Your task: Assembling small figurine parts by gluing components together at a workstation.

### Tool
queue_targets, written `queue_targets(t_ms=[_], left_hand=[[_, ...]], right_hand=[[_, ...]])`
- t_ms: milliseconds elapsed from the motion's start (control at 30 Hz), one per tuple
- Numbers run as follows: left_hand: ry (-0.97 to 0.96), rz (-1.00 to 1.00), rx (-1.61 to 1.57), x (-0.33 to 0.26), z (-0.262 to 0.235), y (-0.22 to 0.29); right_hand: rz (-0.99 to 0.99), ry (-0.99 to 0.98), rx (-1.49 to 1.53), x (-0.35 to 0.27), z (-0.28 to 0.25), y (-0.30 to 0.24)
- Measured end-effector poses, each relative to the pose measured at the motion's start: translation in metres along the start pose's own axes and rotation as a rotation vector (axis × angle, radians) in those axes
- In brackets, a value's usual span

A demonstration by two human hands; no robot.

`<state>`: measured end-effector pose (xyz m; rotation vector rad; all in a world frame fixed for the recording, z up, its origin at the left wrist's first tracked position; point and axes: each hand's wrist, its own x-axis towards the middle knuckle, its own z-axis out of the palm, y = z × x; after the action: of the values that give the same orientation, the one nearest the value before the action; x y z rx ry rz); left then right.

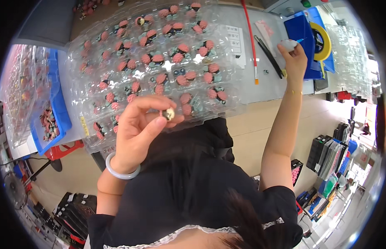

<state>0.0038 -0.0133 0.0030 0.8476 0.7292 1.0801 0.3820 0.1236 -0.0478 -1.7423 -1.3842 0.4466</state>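
My left hand (137, 124) is raised over the near edge of a clear plastic blister tray (238, 108) and pinches a small round pale piece (169, 113) between thumb and fingertips. The tray holds several small pink and teal painted figures (182, 79) in its pockets. My right hand (294, 58) reaches far to the right, fingers closed on a small whitish object (288, 44) with a thin blue tip, right beside a blue bin (300, 31).
A red-handled brush (252, 41) and a black tool (267, 52) lie on the grey table to the right of the tray. A yellow tape roll (323, 39) sits by the blue bin. Another blue bin (60, 112) with pink pieces stands at left, beside stacked clear trays (20, 87).
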Motion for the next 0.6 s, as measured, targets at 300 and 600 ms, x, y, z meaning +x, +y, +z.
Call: queue_targets(t_ms=[300,600], left_hand=[[0.040,-0.001,0.016,0.004,0.001,-0.002],[0.056,-0.022,0.037,0.001,-0.004,0.002]], right_hand=[[-0.095,0.267,-0.020,-0.017,0.000,0.009],[-0.148,-0.063,-0.489,-0.052,0.012,-0.033]])
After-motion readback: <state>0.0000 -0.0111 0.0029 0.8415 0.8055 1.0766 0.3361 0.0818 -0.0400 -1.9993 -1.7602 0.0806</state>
